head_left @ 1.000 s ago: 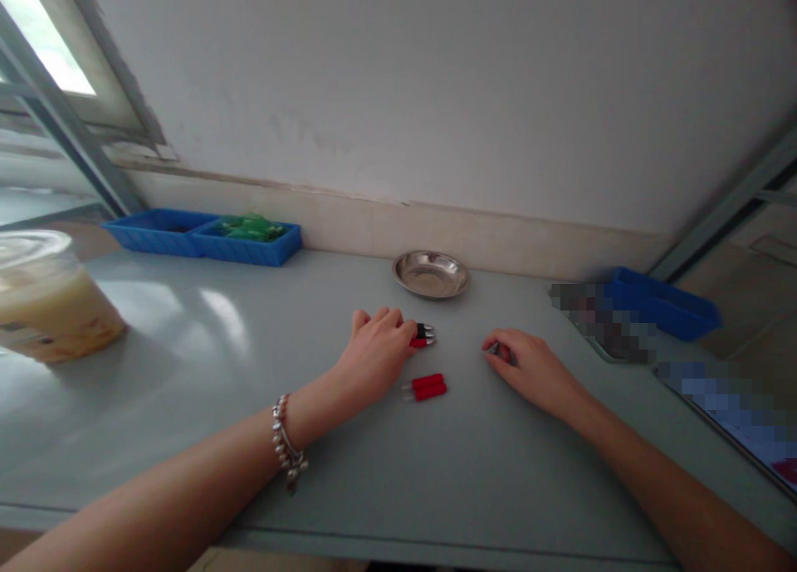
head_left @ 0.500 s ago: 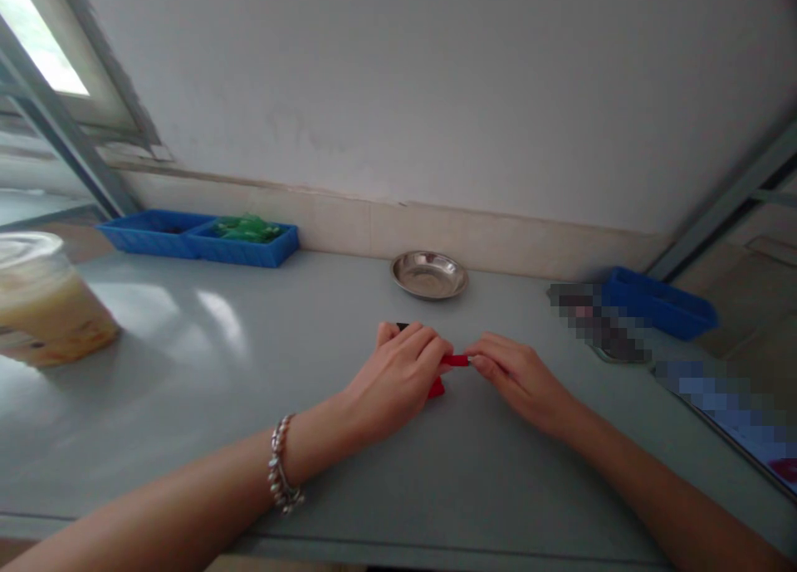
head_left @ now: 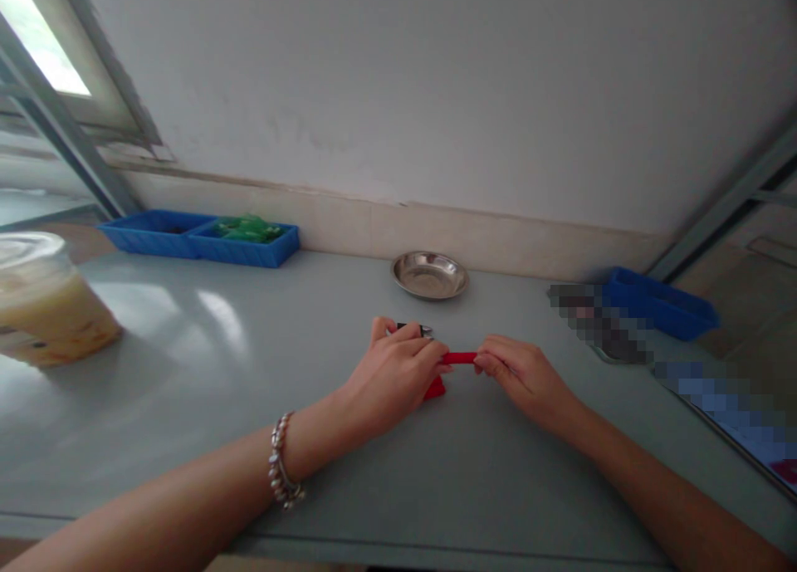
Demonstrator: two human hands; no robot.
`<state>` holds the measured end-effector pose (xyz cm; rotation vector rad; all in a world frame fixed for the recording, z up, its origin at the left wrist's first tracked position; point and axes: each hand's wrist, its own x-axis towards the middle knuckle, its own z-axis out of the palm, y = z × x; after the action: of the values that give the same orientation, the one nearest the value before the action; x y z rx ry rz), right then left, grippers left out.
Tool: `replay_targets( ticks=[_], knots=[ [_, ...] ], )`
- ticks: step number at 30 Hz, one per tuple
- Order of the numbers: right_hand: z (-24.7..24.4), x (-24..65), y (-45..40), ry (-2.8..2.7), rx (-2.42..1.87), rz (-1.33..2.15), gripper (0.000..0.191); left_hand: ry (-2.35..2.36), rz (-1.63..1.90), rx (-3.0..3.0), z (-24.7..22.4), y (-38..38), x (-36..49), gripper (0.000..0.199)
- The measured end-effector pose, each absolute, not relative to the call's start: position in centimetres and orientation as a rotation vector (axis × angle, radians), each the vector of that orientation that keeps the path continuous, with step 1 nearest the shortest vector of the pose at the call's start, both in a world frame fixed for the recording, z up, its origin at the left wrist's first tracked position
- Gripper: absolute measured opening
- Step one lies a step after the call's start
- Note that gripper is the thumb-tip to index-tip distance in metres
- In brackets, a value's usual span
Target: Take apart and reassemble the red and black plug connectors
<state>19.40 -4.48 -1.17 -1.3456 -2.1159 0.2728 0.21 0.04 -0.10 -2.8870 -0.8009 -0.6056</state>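
Observation:
A slim red tube (head_left: 461,358) stretches between my two hands, low over the table. My left hand (head_left: 392,377) is closed around the tube's left end, with fingers curled down. From under its fingers pokes a black piece with a pointed silver tip (head_left: 424,330). Another red piece (head_left: 434,388) shows beneath the same hand, mostly covered. My right hand (head_left: 514,369) pinches the tube's right end between thumb and fingers, hiding that end. What lies inside my left palm is out of sight.
Behind my hands a round steel dish (head_left: 429,275) stands near the wall. A blue divided tray (head_left: 242,252) with green items is at the back left, a lidded drink cup (head_left: 56,306) at far left. On the right are another blue tray (head_left: 660,302) and blurred-out flat devices (head_left: 728,414).
My right fingers now cover the tube's right end, where a dark tip showed before. My left fingers have shifted slightly, and the black piece's silver point has come into sight.

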Motion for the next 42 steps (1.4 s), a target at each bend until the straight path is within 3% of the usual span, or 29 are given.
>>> replay_targets(
  ticks=[8,16,25,34,42],
  knots=[
    [-1.24,19.70,-4.44,-2.154,-1.364,0.187,0.019,-0.811,-0.582,-2.894,-0.14,-0.04,0.32,0.024],
    [-1.01,19.81,-4.44,-2.125,-1.415,0.171,0.035,-0.845,-0.626,-2.894,0.04,-0.20,0.32,0.024],
    [-1.24,19.97,-4.36,-2.071,-1.400,0.189,0.017,-0.861,-0.620,-2.909,-0.25,-0.01,0.32,0.024],
    [-0.75,19.71,-4.50,-2.075,-1.396,0.173,0.026,-0.862,-0.617,-2.907,-0.09,-0.22,0.40,0.022],
    [-0.91,19.67,-4.59,-1.917,-1.404,0.219,0.011,-0.868,-0.603,-2.924,-0.15,-0.17,0.36,0.027]
  ],
)
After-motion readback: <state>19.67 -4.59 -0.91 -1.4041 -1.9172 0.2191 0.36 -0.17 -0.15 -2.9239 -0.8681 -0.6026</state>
